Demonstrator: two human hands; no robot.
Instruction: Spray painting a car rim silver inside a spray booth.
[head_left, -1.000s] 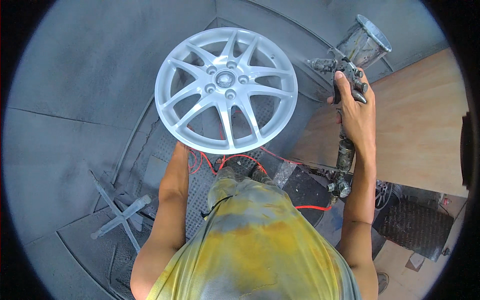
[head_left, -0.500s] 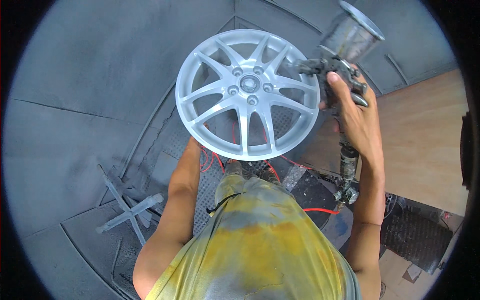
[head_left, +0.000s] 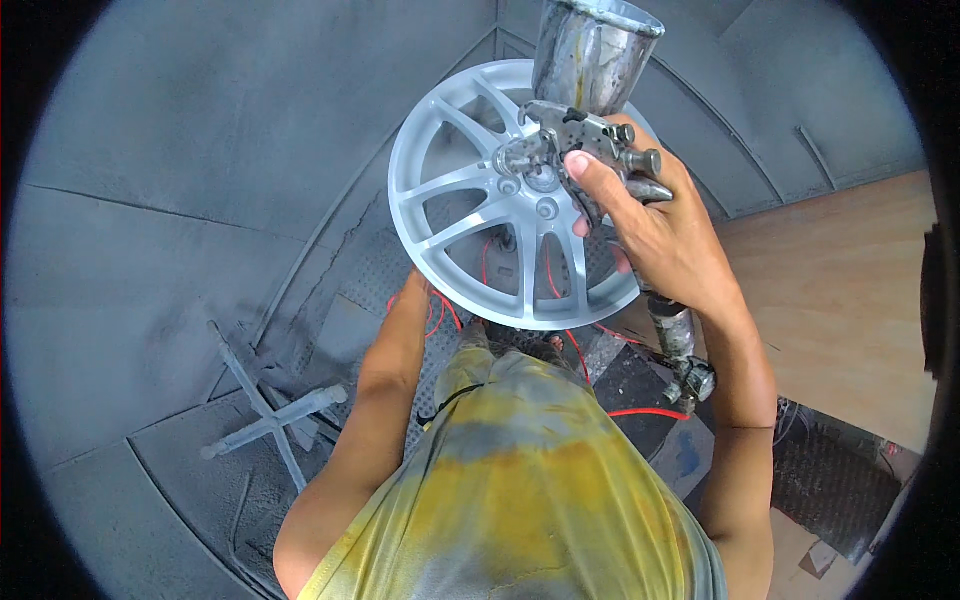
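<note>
The right hand (head_left: 655,220) is closed around the handle of a paint-spattered spray gun (head_left: 585,135), thumb along its near side; a metal cup (head_left: 597,65) tops the gun, whose nozzle points left, overlapping the hub of a glossy pale wheel rim (head_left: 525,210) in this view; the left hand (head_left: 417,283) is mostly hidden behind the rim's lower left edge, so I cannot tell its grip; the rim is up in front of the body, face toward the camera; a cylindrical fitting (head_left: 673,330) shows below the right hand, near a red hose (head_left: 648,411); a cross-shaped stand (head_left: 268,415) lies left of the left forearm.
</note>
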